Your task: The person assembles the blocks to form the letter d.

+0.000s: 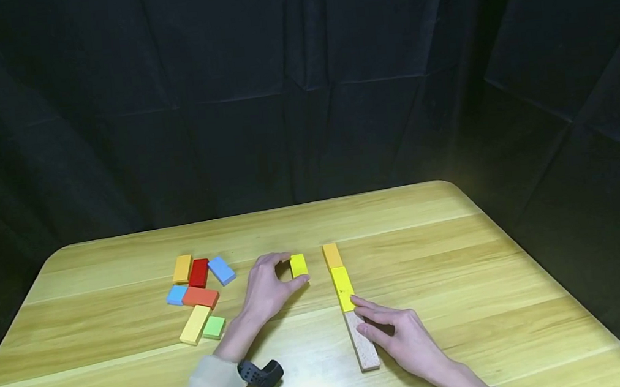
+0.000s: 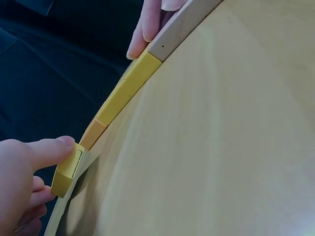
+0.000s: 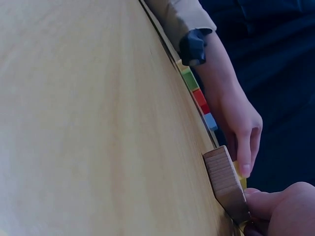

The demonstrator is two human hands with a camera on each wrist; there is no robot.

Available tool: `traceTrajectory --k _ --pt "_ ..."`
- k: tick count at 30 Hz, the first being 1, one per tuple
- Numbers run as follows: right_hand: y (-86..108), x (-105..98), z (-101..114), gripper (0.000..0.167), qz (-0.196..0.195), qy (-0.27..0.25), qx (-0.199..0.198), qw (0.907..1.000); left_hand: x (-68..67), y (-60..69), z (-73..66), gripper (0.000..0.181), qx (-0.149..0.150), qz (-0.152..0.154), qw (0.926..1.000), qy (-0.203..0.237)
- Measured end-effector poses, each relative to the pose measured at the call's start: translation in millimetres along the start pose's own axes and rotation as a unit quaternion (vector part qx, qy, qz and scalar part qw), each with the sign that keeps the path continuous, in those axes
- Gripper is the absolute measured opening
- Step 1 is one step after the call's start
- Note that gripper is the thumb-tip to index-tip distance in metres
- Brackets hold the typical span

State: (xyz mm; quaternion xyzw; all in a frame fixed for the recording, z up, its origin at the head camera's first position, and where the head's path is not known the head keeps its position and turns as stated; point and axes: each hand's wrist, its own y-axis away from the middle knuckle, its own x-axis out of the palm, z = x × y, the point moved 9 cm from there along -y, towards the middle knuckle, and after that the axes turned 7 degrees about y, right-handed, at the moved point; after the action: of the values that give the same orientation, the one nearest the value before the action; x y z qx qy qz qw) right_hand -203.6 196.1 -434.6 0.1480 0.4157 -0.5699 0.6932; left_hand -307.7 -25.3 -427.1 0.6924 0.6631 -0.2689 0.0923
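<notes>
Pinching, left hand (image 1: 267,289) holds a yellow cuboid (image 1: 298,265).

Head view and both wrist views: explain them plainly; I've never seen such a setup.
There is no machine: this is a person, bare-handed. One camera, worn on the head, looks forward and down; the other two pictures come from a camera on each wrist. The left hand pinches a small yellow block. The right hand rests against a row on the wooden table: an orange block, a yellow stretch, then a speckled block. Seven loose coloured blocks lie further left.
</notes>
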Motion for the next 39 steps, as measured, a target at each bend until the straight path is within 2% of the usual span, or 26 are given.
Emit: traceTrajectory --k 10,20,26,33,39 --pt "1.0 1.0 -3.4 0.037 0.012 -0.010 0.018 0.9997 11.0 -19.1 -3.1 0.059 -0.009 -0.010 0.9999 -0.007" --pt "0.7 1.5 -3.6 0.038 0.015 -0.010 0.019 0.9996 20.2 -36.2 -1.2 0.059 -0.032 -0.022 0.9992 0.011" --pt "1.0 -0.1 -3.7 0.037 0.011 -0.007 0.020 0.9997 25.4 -46.3 -4.6 0.057 -0.039 -0.035 0.9982 0.029" --pt "0.7 0.2 -2.8 0.037 0.010 -0.002 0.012 0.9999 34.3 -56.6 -11.5 0.056 -0.035 -0.055 0.9977 0.018" --pt "0.1 0.9 -2.0 0.036 0.004 0.003 0.010 0.9999 41.2 -63.3 -9.6 0.056 -0.029 -0.073 0.9968 0.017"
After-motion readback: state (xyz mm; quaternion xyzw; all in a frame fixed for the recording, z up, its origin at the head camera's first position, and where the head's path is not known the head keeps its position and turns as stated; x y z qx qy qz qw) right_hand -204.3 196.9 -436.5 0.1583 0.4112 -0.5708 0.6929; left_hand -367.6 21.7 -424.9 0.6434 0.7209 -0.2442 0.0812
